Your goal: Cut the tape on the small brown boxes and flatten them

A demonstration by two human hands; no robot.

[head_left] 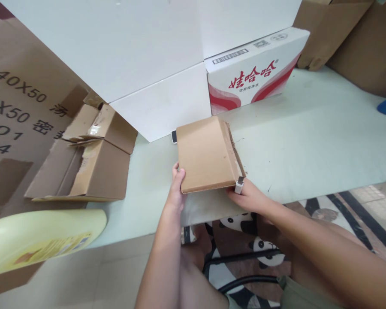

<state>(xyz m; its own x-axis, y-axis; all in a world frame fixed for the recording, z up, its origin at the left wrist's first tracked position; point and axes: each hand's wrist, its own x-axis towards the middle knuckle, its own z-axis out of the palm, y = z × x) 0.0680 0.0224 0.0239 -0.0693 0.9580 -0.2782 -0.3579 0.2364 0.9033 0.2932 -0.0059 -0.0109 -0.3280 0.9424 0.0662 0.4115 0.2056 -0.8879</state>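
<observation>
I have a small cardboard box (202, 156) between my hands, over the middle of the surface (309, 146) and close to its near edge. My left hand (177, 186) is clamped on the near left corner, thumb along the top face and fingers down the side. My right hand (242, 195) is curled at the near right corner; its fingertips are mostly hidden, so I can't tell how tightly they close there. A small silvery piece (239, 185) shows by that hand, and I can't tell whether I wear it or grip it.

The box's right side has a ragged, torn edge, with a gap along it. I can't make out whether the underside is resting or slightly raised. As I judge it, I'm at the point of steadying and handling the box; any turn or shift from here calls for both corners held evenly, with care that the torn side doesn't snag or bend.

Just beyond the box's far left corner lies a small dark-faced device (174, 137). Towards the far edge stands a white carton with red print (254, 81), and at the left end are an open cardboard box (106, 171) and a pale yellow bottle (45, 236).
</observation>
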